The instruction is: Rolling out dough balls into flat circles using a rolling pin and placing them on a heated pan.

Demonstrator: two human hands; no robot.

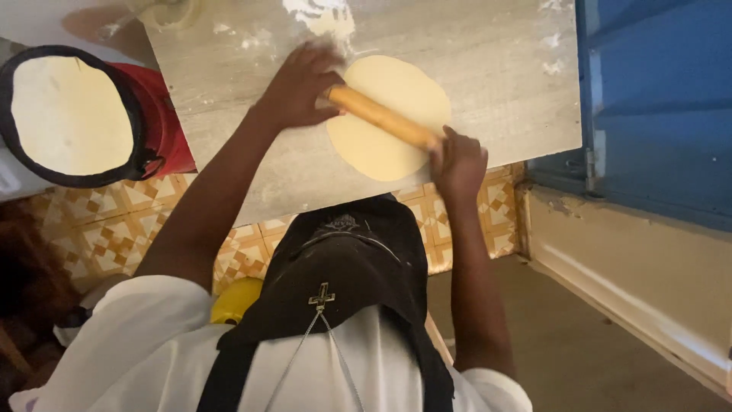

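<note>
A thin round sheet of pale dough point(400, 88) lies on a grey floured slab point(473, 46). A wooden rolling pin point(381, 118) rests across the dough at a slant. My left hand point(297, 84) presses on the pin's far left end. Gripping its near right end, at the dough's edge, is my right hand point(457, 162). Both arms reach out over a black apron point(343, 267) and a white shirt.
At the left a round black pan point(137, 107) holds a flat bread point(69, 114) on a red stove point(164, 114). A blue door point(656, 99) stands to the right. Patterned floor tiles point(107, 229) and a yellow object point(232, 300) lie below the slab.
</note>
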